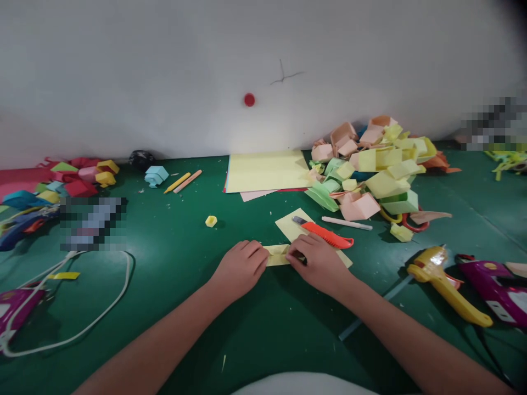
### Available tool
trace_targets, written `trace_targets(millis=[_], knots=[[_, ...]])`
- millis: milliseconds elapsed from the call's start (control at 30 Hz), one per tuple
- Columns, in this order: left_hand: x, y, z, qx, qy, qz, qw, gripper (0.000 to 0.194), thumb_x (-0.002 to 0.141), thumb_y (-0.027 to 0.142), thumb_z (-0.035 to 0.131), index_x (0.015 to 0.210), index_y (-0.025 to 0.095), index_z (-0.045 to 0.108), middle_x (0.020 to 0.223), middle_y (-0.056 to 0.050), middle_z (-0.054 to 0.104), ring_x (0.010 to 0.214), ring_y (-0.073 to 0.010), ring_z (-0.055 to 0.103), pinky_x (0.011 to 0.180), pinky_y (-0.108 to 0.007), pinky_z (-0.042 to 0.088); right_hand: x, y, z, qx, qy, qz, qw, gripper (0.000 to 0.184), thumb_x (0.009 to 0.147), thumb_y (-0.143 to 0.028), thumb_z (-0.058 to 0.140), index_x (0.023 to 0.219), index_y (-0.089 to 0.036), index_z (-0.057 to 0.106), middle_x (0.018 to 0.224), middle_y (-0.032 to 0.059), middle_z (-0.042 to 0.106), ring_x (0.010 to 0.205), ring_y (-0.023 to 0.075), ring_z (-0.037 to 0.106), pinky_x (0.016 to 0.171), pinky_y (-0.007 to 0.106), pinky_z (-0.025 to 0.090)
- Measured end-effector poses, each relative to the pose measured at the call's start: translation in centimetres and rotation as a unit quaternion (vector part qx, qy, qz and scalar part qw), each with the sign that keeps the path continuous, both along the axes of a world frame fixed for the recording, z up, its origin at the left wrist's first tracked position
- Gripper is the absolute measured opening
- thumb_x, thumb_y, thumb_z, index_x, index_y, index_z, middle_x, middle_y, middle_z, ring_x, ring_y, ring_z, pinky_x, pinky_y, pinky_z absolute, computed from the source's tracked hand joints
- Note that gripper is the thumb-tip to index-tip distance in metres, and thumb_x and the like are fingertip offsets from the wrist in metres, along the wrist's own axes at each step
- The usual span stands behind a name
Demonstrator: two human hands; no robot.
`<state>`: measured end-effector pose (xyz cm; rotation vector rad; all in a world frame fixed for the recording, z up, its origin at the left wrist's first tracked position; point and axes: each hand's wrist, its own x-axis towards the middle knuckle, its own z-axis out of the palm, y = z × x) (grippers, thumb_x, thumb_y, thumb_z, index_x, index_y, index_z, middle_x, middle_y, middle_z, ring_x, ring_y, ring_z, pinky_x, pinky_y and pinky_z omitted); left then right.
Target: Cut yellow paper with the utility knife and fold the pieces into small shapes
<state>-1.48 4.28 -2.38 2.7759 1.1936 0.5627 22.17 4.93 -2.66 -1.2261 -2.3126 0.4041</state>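
Observation:
Between my hands lies a small folded strip of pale yellow paper (277, 260) on the green tabletop. My left hand (242, 267) presses its left end with the fingers closed together. At the other end my right hand (319, 260) pinches the strip between thumb and fingers. Just beyond the right hand is a flat sheet of yellow paper (290, 223), partly covered by that hand. An orange utility knife (329, 235) rests across this sheet, its tip pointing left. Behind the knife is a pale pen (346, 223). A tiny yellow folded paper cup (211, 221) stands beyond my left hand.
A stack of coloured paper (267, 171) lies against the wall. Folded paper pieces (370, 170) pile up at right. A yellow hot glue gun (448, 285) with a glue stick is near my right forearm. A white cable (127, 274) loops at left. Two crayon-like sticks (183, 182) lie behind.

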Motion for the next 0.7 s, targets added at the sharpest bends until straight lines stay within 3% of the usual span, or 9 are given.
trace_targets(millis=[200,500,700], knots=[[-0.1,-0.3,0.1,0.015,0.032,-0.048,0.998,0.021,0.097,0.01,0.047,0.103,0.015,0.066,0.099,-0.009,0.065,0.092,-0.0226,0.06,0.082,-0.038,0.052,-0.2,0.2,0.1,-0.008,0.0,-0.012,1.0,0.011,0.091,-0.017,0.057,0.081,-0.021,0.058,0.077,0.0028,0.063,0.075,0.0207,0.056,0.073,0.036,0.045],[-1.4,-0.5,1.0,0.031,0.059,-0.102,0.993,0.027,0.102,0.014,0.042,0.114,0.013,0.066,0.109,-0.01,0.07,0.099,-0.0239,0.063,0.086,-0.039,0.054,0.2,0.2,-0.1,0.001,-0.018,0.007,1.0,0.004,0.093,-0.017,0.059,0.09,-0.02,0.061,0.087,0.0045,0.065,0.08,0.0213,0.056,0.077,0.037,0.046],[-1.1,-2.4,1.8,-0.042,0.118,-0.068,0.99,0.042,0.09,0.0,0.043,0.126,0.013,0.059,0.12,-0.011,0.066,0.114,-0.0285,0.058,0.09,-0.044,0.051,0.5,-0.5,0.9,0.079,-0.122,0.146,0.979,0.043,0.089,-0.002,0.05,0.121,-0.027,0.066,0.121,0.0072,0.065,0.103,0.027,0.053,0.087,0.043,0.045]])
